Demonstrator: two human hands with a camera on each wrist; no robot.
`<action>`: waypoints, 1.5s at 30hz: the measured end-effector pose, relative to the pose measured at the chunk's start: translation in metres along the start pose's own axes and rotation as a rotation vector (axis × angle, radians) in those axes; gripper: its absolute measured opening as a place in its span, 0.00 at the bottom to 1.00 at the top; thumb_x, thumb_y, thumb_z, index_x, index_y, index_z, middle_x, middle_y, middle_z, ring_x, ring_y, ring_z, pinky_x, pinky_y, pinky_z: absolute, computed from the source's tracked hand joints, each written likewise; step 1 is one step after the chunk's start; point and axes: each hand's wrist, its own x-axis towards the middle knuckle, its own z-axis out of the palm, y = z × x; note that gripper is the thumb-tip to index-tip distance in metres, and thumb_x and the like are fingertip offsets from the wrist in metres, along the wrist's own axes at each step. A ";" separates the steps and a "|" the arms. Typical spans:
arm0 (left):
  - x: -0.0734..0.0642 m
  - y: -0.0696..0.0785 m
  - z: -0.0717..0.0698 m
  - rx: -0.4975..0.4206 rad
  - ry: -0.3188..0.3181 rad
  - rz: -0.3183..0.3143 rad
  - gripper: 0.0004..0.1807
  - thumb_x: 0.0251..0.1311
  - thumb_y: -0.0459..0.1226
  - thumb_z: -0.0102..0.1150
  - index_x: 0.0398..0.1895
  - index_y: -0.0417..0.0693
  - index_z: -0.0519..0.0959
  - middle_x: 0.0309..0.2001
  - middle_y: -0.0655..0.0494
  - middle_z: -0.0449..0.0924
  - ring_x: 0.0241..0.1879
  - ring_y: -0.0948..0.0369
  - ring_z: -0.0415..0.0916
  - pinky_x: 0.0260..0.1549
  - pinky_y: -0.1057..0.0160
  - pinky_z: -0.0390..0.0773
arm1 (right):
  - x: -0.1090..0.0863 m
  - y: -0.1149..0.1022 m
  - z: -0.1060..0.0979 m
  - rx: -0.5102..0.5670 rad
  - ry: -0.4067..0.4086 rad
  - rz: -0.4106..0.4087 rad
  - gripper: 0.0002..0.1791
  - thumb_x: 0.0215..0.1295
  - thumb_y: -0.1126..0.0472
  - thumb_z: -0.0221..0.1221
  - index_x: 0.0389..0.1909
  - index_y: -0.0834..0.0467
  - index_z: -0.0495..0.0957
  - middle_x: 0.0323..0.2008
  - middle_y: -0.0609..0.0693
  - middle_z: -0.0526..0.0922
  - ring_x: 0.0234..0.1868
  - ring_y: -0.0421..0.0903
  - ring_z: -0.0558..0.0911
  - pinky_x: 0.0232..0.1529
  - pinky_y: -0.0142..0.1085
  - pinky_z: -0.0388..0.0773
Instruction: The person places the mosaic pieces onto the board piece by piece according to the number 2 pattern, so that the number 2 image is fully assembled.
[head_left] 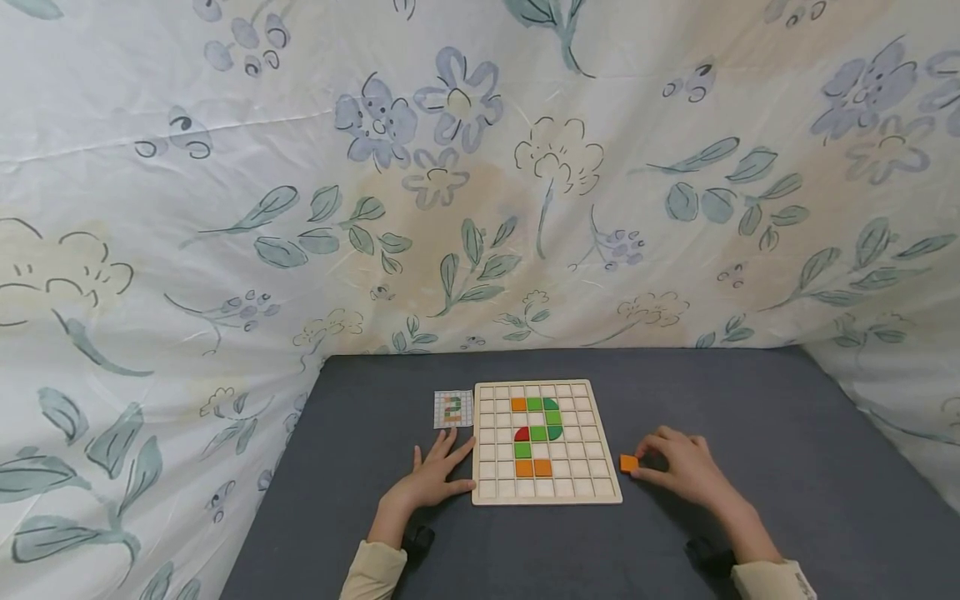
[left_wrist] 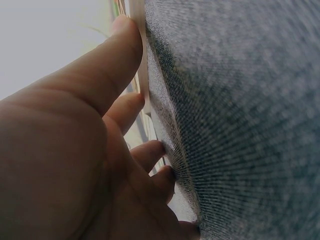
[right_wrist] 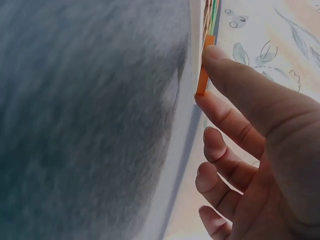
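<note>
Thumb and index finger of my right hand (head_left: 684, 467) pinch an orange square tile (head_left: 628, 463) just off the right edge of a wooden grid board (head_left: 611, 492). In the right wrist view the same tile (right_wrist: 202, 75) shows edge-on between the fingertips. With fingers spread, my left hand (head_left: 430, 479) rests at the board's left edge, thumb and index fingertip at its rim. On the board lie orange tiles (head_left: 523, 468), green tiles (head_left: 538, 433), rounded green pieces (head_left: 555, 433) and a rounded red piece (head_left: 522, 434).
A small pattern card (head_left: 453, 409) lies on the dark grey table cloth (head_left: 360, 400), left of the board and just beyond my left fingertips. Behind the table hangs a floral curtain (head_left: 480, 275), which also runs along both sides.
</note>
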 end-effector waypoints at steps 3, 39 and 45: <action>0.000 0.000 0.001 0.006 0.001 0.000 0.39 0.59 0.51 0.56 0.72 0.50 0.55 0.73 0.40 0.41 0.71 0.41 0.34 0.59 0.29 0.29 | 0.003 -0.005 0.000 0.013 -0.002 -0.018 0.13 0.45 0.42 0.69 0.28 0.42 0.78 0.29 0.40 0.72 0.30 0.39 0.70 0.36 0.45 0.59; 0.003 -0.006 0.002 0.001 -0.003 0.003 0.39 0.60 0.52 0.55 0.72 0.53 0.54 0.73 0.42 0.39 0.72 0.42 0.32 0.59 0.29 0.28 | 0.031 -0.057 0.019 0.117 -0.003 -0.189 0.13 0.46 0.43 0.69 0.28 0.44 0.78 0.30 0.40 0.74 0.33 0.39 0.72 0.40 0.44 0.58; 0.004 -0.006 0.003 -0.005 0.001 -0.001 0.40 0.59 0.52 0.55 0.72 0.53 0.54 0.73 0.42 0.39 0.72 0.42 0.32 0.59 0.29 0.27 | 0.035 -0.065 0.022 0.138 -0.034 -0.206 0.12 0.48 0.44 0.68 0.28 0.45 0.78 0.29 0.40 0.73 0.31 0.39 0.71 0.42 0.45 0.58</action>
